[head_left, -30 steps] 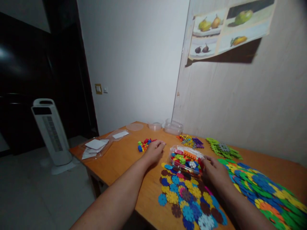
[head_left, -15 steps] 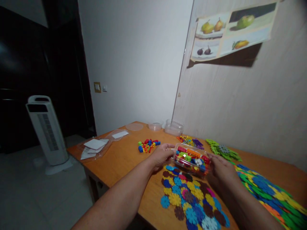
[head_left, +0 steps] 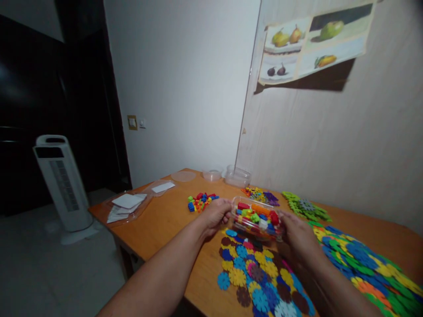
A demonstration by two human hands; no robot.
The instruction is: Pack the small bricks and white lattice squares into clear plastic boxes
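Note:
A clear plastic box (head_left: 248, 226) filled with colourful building blocks (head_left: 261, 216) is held between my two hands, above the table. My left hand (head_left: 216, 215) grips its left end, fingers curled at the rim. At the opposite end my right hand (head_left: 295, 229) is closed on the box; part of its fingers is hidden behind the plastic. Just below lies a spread of flower-shaped plastic discs (head_left: 264, 281) in blue, yellow and brown. A small pile of loose blocks (head_left: 202, 201) lies to the left of the box.
Clear tubs (head_left: 238, 176) and a round lid (head_left: 183, 176) stand at the back of the wooden table (head_left: 165, 224). White papers (head_left: 128, 200) lie on plastic lids at left. Green pieces (head_left: 304, 204) and a large colourful heap (head_left: 366, 259) cover the right. A tower fan (head_left: 62, 180) stands on the floor.
My hands and the box have shifted slightly left in view, and the blocks inside have settled differently. The whole view has also moved a little.

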